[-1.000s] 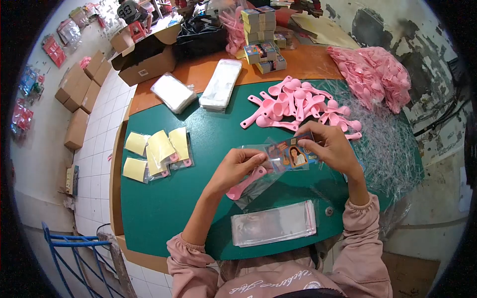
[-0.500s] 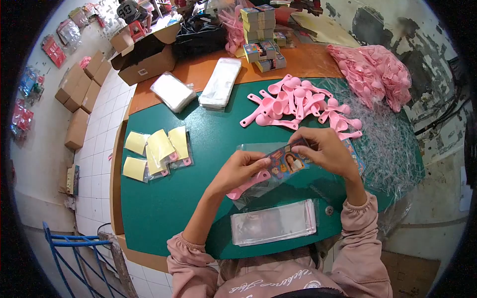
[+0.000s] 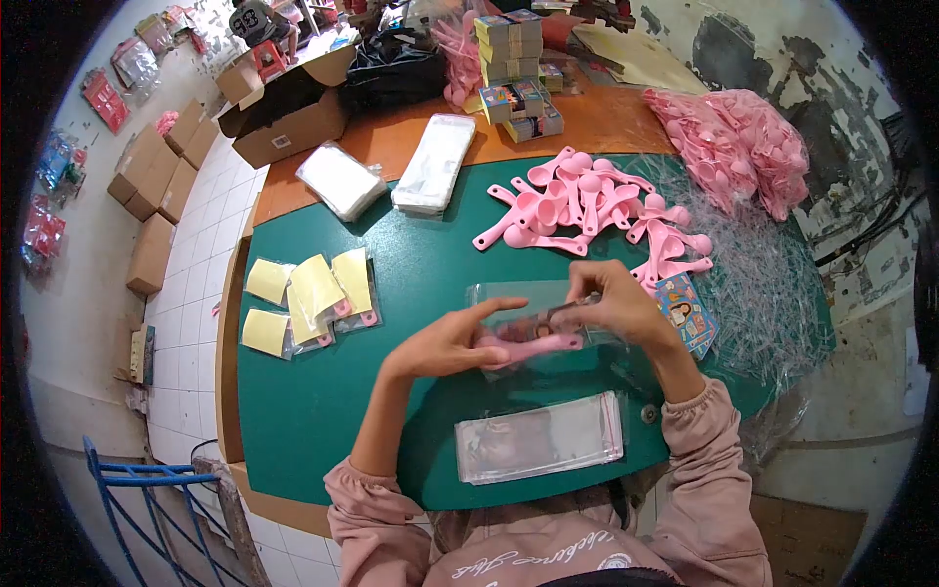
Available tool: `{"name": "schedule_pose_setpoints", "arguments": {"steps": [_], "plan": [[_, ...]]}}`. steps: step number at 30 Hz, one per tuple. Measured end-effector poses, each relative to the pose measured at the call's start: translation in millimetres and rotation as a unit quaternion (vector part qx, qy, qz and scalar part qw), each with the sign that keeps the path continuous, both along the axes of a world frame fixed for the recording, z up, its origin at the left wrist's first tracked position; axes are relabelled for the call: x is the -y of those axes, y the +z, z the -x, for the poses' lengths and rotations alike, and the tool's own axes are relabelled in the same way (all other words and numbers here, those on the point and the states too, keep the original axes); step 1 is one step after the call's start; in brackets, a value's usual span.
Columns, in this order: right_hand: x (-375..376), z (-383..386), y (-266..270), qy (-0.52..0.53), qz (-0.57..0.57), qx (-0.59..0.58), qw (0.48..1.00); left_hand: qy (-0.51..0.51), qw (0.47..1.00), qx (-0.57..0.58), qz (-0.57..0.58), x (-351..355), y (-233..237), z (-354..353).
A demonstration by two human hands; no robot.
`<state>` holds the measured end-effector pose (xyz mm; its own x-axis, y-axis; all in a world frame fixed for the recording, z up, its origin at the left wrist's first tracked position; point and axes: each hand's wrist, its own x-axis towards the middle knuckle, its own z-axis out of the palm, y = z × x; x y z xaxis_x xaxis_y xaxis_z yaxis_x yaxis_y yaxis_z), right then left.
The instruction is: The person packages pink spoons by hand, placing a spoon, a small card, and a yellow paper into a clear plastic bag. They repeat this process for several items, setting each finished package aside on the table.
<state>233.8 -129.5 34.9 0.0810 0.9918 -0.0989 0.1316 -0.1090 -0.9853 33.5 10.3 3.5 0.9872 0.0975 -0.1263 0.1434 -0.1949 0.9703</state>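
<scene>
Between my hands is a clear plastic bag (image 3: 543,293) with a pink spoon (image 3: 548,344) lying lengthwise in it. A printed card, blurred, shows dimly behind the spoon. My left hand (image 3: 440,340) grips the bag and spoon at the left end, thumb on the spoon and index finger stretched out. My right hand (image 3: 626,308) is closed, fingertips pinched at the right end of the bag; whether they hold the bag or the card is hidden. Beside my right wrist lie colourful printed cards (image 3: 688,315). Nearest me is a stack of clear bags (image 3: 538,438).
Loose pink spoons (image 3: 587,201) are piled ahead, beside crumpled clear plastic (image 3: 753,284). At left lie packed bags with yellow cards (image 3: 315,293). Farther back are two bag stacks (image 3: 435,161), bundled cards (image 3: 514,59) and a pink sack of spoons (image 3: 734,147). A person (image 3: 259,24) sits far off.
The card has gone from upright above the bag to down by the spoon. My left hand and the spoon moved right and levelled out; my right hand came slightly lower.
</scene>
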Motion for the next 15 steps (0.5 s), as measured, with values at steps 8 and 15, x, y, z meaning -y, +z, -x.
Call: {"name": "schedule_pose_setpoints", "arguments": {"steps": [8, 15], "plan": [[7, -8, 14, -0.046, 0.076, -0.026, 0.996, 0.083, 0.982, -0.001, 0.167, -8, 10, 3], [8, -11, 3, -0.083, -0.016, 0.116, 0.990, 0.178, 0.976, 0.068, 0.103, 7, -9, -5]]}}
